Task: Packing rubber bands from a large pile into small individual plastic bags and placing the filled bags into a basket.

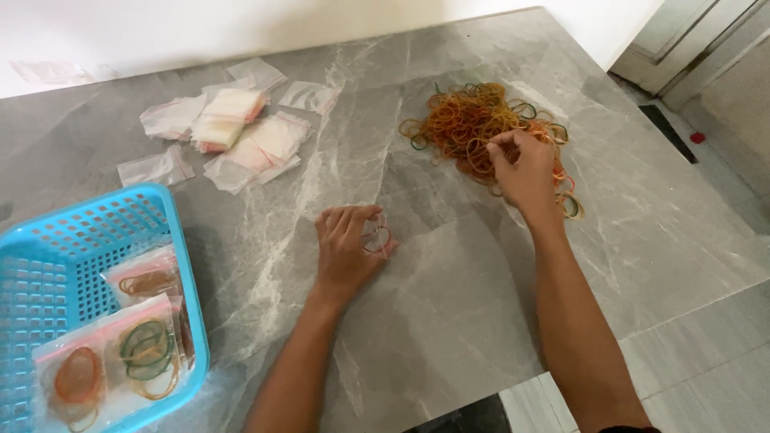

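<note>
My left hand [346, 244] rests on the grey marble table [449, 305], its fingers closed on a small clear zip bag [378, 238] with a few rubber bands inside. My right hand [525, 168] reaches into a loose pile of orange, yellow and green rubber bands [465, 120] at the far right, its fingertips pinching bands at the pile's near edge.
A blue plastic basket [88, 232] at the left edge holds several filled clear bags of rubber bands [144, 349]. A stack of empty clear zip bags [233, 128] lies at the far left. The table's right edge drops to a tiled floor [706, 369].
</note>
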